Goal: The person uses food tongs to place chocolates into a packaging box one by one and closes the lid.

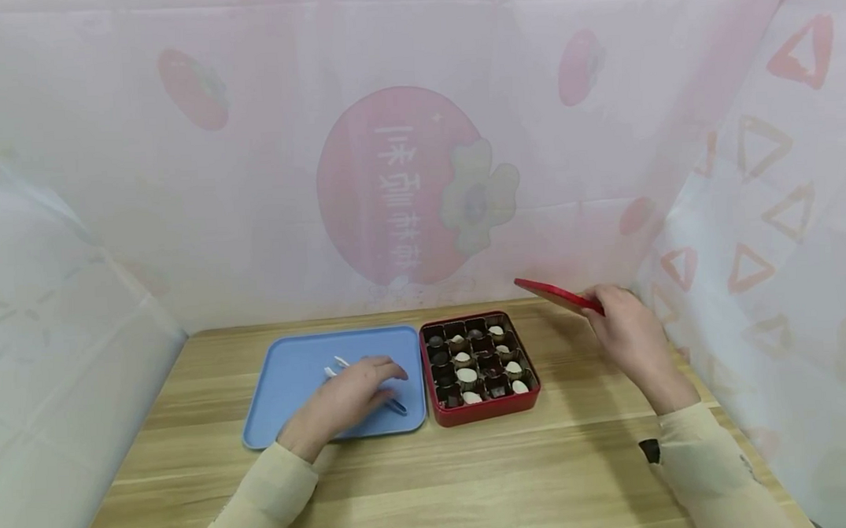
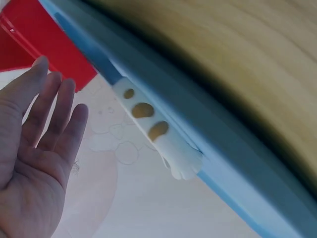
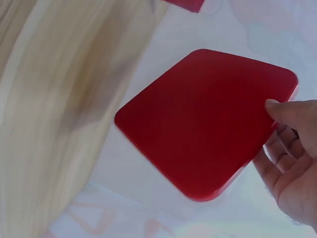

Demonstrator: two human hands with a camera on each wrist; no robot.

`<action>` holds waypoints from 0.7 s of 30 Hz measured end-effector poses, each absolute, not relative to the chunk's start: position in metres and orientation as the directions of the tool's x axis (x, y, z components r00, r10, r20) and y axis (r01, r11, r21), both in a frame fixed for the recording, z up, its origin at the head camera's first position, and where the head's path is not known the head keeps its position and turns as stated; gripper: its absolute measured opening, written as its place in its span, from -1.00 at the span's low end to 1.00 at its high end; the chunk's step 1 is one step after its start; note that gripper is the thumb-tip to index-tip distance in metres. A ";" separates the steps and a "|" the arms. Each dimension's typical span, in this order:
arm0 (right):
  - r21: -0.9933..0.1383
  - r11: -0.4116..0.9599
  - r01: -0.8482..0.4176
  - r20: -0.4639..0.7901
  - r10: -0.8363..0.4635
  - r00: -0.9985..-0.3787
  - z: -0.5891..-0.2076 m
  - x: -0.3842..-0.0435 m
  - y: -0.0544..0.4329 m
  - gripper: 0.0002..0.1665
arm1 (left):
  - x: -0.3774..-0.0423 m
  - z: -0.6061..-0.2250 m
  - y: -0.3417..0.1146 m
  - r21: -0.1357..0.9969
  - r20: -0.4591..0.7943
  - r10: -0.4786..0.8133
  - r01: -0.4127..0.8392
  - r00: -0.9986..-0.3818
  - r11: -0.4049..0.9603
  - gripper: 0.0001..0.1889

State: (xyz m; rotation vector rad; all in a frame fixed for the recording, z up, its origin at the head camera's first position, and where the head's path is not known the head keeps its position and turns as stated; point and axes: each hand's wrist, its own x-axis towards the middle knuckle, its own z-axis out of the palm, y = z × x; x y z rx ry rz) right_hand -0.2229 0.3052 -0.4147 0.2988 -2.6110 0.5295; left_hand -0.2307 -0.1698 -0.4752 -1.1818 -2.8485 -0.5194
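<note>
Over the blue tray (image 1: pixel 292 356) hovers my left hand (image 1: pixel 354 394), its fingers loosely bent and nothing in them. Beneath it on the tray lies a pair of tongs (image 2: pixel 157 130), white with brown spots and a paw-shaped end; the hand covers their middle in the head view. Beside the tray stands a red square box (image 1: pixel 486 409) of chocolates, uncovered, with dark and white pieces in a divided insert. Off to the right my right hand (image 1: pixel 628 338) grips a flat red lid (image 3: pixel 203 124) by one edge, thumb on top, holding it tilted above the table.
All of this is on a wood-grain table (image 1: pixel 418 485). A pale printed cloth (image 1: pixel 263 184) encloses the back and both sides, close behind the tray and near the right hand.
</note>
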 end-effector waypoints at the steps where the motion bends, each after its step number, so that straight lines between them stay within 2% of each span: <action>1: -0.324 0.895 -0.308 0.492 -0.119 -0.862 -0.413 -0.222 0.303 -0.76 | -0.231 -0.474 -0.168 0.313 0.149 0.677 0.683 -0.721 0.659 -0.71; 14: -0.483 0.716 -0.504 0.681 -0.054 -0.730 -0.399 -0.205 0.267 -0.75 | -0.235 -0.452 -0.134 0.534 0.315 0.431 0.533 -0.846 0.657 -0.62; 17: -0.535 0.667 -0.518 0.683 -0.019 -0.730 -0.397 -0.200 0.257 -0.76 | -0.236 -0.447 -0.125 0.589 0.371 0.360 0.517 -0.856 0.621 -0.61; 21: -0.656 0.565 -0.501 0.620 0.024 -0.785 -0.394 -0.193 0.244 -0.77 | -0.236 -0.442 -0.113 0.665 0.445 0.278 0.522 -0.851 0.534 -0.58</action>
